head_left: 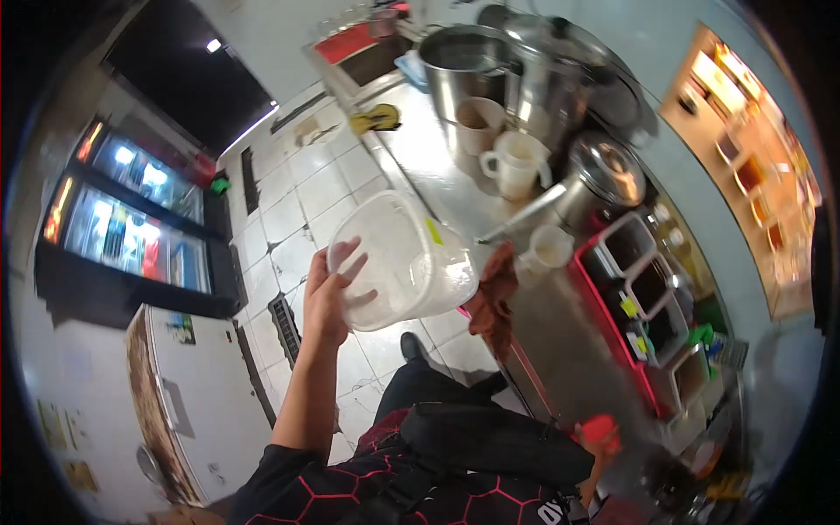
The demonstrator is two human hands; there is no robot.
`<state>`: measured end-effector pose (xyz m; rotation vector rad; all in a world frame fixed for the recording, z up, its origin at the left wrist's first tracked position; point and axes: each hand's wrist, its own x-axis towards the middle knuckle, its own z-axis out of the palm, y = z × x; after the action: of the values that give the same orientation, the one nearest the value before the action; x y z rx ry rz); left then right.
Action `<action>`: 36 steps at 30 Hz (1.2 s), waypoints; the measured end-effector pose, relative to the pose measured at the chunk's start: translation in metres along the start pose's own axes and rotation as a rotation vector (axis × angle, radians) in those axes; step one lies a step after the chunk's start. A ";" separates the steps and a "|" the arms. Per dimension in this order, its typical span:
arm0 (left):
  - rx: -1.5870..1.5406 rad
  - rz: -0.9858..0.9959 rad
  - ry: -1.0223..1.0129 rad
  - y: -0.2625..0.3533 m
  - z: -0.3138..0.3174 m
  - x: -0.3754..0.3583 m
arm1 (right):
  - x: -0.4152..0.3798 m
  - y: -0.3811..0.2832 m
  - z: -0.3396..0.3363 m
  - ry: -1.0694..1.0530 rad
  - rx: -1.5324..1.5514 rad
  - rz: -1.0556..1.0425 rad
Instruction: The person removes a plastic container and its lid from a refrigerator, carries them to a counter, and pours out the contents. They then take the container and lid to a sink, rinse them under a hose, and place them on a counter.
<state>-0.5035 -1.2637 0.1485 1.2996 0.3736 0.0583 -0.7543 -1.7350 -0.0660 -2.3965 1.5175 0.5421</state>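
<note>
My left hand (331,293) grips the rim of a clear plastic tub (385,262), its fingers reaching into the opening. The tub is tilted on its side with a green-yellow label on it, above the tiled floor and beside the counter edge. A brown cloth (495,302) hangs at the counter edge, just right of the tub. Low on the right, my right hand (597,448) is closed round a red object (600,432) over the counter; its exact shape is blurred.
On the metal counter (429,149) stand a large pot (464,74), white pitchers (516,162), a lidded pot (604,175) and a red tray (604,306) of containers. A yellow-black cloth (376,118) lies at the edge. Glass-door fridges (131,236) and a white freezer (210,394) stand left.
</note>
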 end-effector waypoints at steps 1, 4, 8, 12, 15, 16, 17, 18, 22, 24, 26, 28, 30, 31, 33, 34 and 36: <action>-0.021 0.021 0.033 0.005 -0.010 0.002 | -0.002 -0.010 -0.002 -0.031 0.050 -0.044; -0.018 0.143 0.034 0.015 -0.050 0.010 | -0.010 -0.042 -0.006 -0.141 0.188 -0.162; 0.067 0.321 0.027 0.023 -0.128 0.036 | -0.045 -0.082 0.005 -0.311 0.376 -0.256; 0.204 0.476 0.090 0.024 -0.210 0.071 | -0.084 -0.117 0.008 -0.440 0.603 -0.302; 0.215 0.341 0.169 0.006 -0.278 0.098 | -0.115 -0.135 0.007 -0.541 0.774 -0.322; 0.206 0.348 0.157 0.000 -0.298 0.104 | -0.127 -0.143 0.006 -0.578 0.837 -0.328; 0.246 0.273 0.188 -0.005 -0.317 0.110 | -0.139 -0.153 0.008 -0.618 0.904 -0.338; 0.289 0.200 0.218 -0.008 -0.332 0.114 | -0.149 -0.164 0.012 -0.661 0.974 -0.346; 0.173 0.080 0.274 -0.016 -0.372 0.136 | -0.178 -0.214 0.033 -0.832 1.247 -0.386; 0.136 0.013 0.336 -0.014 -0.385 0.156 | -0.186 -0.272 0.044 -0.891 1.328 -0.359; 0.126 0.013 0.363 -0.017 -0.397 0.180 | -0.177 -0.369 0.046 -0.955 1.196 -0.477; 0.211 0.081 0.383 -0.021 -0.416 0.215 | -0.163 -0.464 0.060 -0.877 1.295 -0.420; 0.128 0.114 0.443 -0.012 -0.422 0.249 | -0.163 -0.558 0.054 -0.943 1.375 -0.428; 0.090 0.076 0.444 -0.004 -0.428 0.269 | -0.157 -0.603 0.058 -0.972 1.414 -0.455; 0.168 0.064 0.521 -0.002 -0.450 0.300 | -0.141 -0.701 0.066 -1.059 1.468 -0.563; 0.287 0.081 0.577 -0.004 -0.460 0.320 | -0.131 -0.746 0.070 -1.069 1.459 -0.589; 0.359 0.030 0.693 0.038 -0.452 0.346 | -0.105 -0.833 0.077 -1.104 1.442 -0.579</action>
<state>-0.3092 -0.7471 0.0041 1.6188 0.9893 0.4935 -0.0540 -1.2652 -0.0776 -0.9188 0.3198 0.3003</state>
